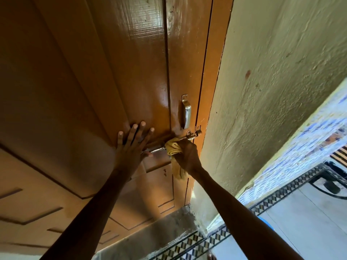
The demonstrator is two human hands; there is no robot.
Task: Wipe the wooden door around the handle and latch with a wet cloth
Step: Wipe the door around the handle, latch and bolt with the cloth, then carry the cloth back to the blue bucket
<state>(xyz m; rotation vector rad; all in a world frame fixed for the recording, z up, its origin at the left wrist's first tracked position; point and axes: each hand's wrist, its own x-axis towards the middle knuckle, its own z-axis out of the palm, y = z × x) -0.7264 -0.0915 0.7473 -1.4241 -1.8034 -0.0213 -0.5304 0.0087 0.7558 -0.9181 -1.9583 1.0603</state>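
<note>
A glossy brown wooden door (131, 72) fills the left and centre of the head view. A chrome pull handle (186, 113) is fixed upright near its right edge. Just below it runs a metal sliding latch (191, 136), its bolt reaching left toward my left hand. My left hand (131, 145) lies flat on the door with fingers spread, holding nothing. My right hand (187, 156) grips a yellow cloth (173, 148) and presses it against the latch bolt. Part of the cloth hangs below my fist.
A rough pale green wall (272, 91) stands right of the door frame. The floor below has patterned border tiles (195, 243) and a grey concrete threshold (169, 222). A dark metal object (336, 177) and a blue item (262, 220) lie at the right.
</note>
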